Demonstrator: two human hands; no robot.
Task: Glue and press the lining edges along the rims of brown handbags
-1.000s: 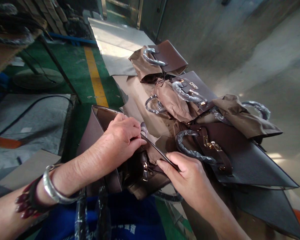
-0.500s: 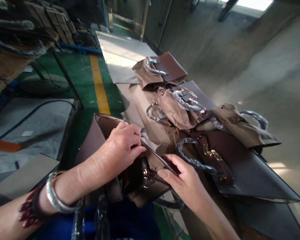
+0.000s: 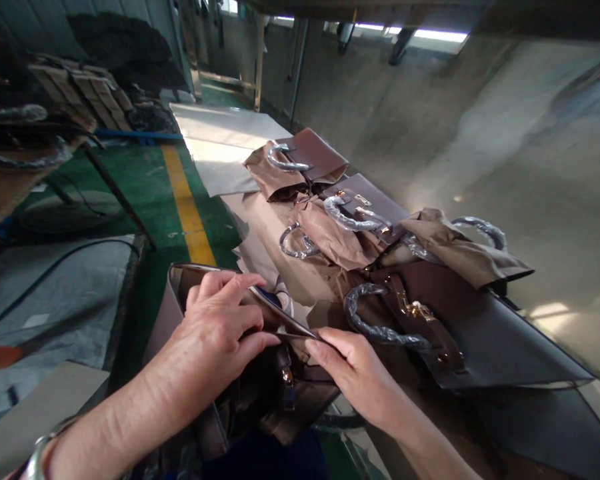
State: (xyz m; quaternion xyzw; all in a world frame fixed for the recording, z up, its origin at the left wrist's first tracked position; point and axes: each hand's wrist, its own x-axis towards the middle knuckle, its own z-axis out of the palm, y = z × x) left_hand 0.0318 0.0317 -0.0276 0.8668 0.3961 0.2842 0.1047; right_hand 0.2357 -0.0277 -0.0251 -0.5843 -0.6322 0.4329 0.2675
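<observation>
A brown handbag (image 3: 157, 327) gapes below me, its tan lining and a zip pull (image 3: 287, 379) showing. Over its opening, my left hand (image 3: 220, 327) has thumb and fingers apart, the index stretched along the rim and the thumb by the lining. My right hand (image 3: 350, 367) pinches the dark upper edge of the same bag between thumb and fingers. Behind that edge, a striped item (image 3: 283, 297) is partly hidden. The inside of the bag is mostly in shadow.
More handbags lie to the right: a dark brown one (image 3: 475, 327) with gold hardware, a grey-brown one (image 3: 367, 197) and a brown one (image 3: 325, 157). Their handles are wrapped in clear plastic. Brown paper (image 3: 325, 233) lies among them. A workbench (image 3: 20, 187) stands left.
My left hand has loosened from its closed grip on the rim, and its fingers have spread. The right hand keeps its pinch. The view has tilted upward.
</observation>
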